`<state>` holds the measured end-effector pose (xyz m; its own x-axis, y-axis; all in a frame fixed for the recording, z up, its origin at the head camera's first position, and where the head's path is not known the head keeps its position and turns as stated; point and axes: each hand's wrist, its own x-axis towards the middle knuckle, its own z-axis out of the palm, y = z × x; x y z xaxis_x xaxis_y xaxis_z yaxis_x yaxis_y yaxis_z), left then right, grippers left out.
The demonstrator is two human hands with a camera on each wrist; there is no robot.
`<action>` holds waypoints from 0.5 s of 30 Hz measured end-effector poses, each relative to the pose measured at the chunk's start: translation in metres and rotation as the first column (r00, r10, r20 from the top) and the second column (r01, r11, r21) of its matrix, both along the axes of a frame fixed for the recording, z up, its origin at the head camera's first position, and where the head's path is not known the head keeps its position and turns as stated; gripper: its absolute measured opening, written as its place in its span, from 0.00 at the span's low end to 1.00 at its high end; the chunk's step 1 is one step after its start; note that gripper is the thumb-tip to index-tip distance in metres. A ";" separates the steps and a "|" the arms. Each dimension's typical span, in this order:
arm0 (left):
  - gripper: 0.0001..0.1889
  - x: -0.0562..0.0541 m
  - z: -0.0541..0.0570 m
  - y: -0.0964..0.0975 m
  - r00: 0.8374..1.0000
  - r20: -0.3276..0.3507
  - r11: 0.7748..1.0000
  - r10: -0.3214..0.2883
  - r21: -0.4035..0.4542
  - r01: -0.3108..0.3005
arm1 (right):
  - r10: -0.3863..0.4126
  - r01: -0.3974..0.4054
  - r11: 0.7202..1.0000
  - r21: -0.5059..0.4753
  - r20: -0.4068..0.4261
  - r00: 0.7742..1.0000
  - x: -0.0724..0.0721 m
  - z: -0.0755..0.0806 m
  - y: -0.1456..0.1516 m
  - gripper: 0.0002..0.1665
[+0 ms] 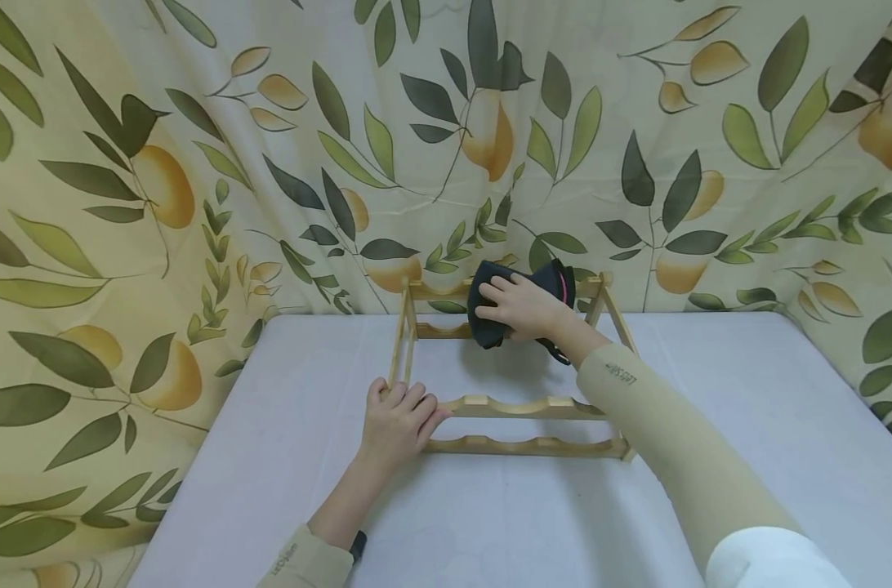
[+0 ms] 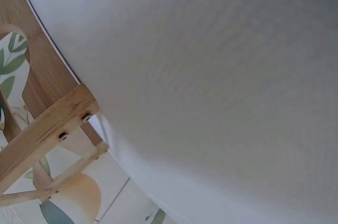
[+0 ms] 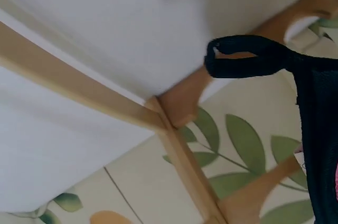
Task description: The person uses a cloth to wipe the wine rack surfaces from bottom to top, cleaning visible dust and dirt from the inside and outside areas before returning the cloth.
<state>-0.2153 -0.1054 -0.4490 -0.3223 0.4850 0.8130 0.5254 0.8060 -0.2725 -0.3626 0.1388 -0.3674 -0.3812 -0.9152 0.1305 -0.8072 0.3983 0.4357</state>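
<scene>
A wooden wine rack (image 1: 541,447) with scalloped rails stands on the white-covered table. My left hand (image 1: 400,418) grips its front left corner, fingers over the top rail and thumb along it. Toward the back rail, my right hand (image 1: 523,309) holds a dark navy cloth item (image 1: 483,306) from above, fingers spread over its left end. The item's right end has a pink edge, and a loop (image 3: 245,68) sticks out from it in the right wrist view. Wooden bars (image 2: 47,129) of the rack fill the left side of the left wrist view. Neither wrist view shows the hands.
A curtain (image 1: 446,147) printed with leaves and fruit hangs right behind the table's far edge. The white tablecloth (image 1: 725,384) spreads to both sides of the rack. A dark band (image 1: 359,545) sits at my left wrist.
</scene>
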 end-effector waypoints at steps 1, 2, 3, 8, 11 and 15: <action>0.23 0.000 0.000 0.000 1.000 0.000 1.000 0.000 0.002 0.000 | 0.013 -0.013 1.000 -0.013 -0.022 1.000 0.000 0.004 0.000 0.33; 0.23 0.000 0.000 0.000 1.000 -0.002 1.000 0.001 0.003 -0.001 | 0.023 -0.024 0.999 -0.023 -0.040 0.999 0.000 0.008 -0.001 0.33; 0.23 0.000 0.000 -0.001 1.000 -0.002 1.000 0.002 0.004 -0.002 | 0.031 -0.033 0.999 -0.032 -0.058 0.998 0.000 0.012 -0.001 0.33; 0.23 0.000 0.001 -0.001 1.000 -0.006 1.000 -0.001 0.002 0.001 | 0.050 -0.057 0.997 -0.061 -0.110 0.993 0.001 0.029 0.002 0.32; 0.23 0.001 0.002 -0.001 1.000 -0.003 1.000 0.001 0.002 -0.001 | 0.063 -0.075 0.994 -0.076 -0.151 0.987 0.002 0.040 0.004 0.32; 0.23 0.001 0.002 -0.001 1.000 0.006 1.000 0.005 0.004 -0.005 | 0.072 -0.091 0.992 -0.088 -0.194 0.978 0.003 0.054 0.009 0.31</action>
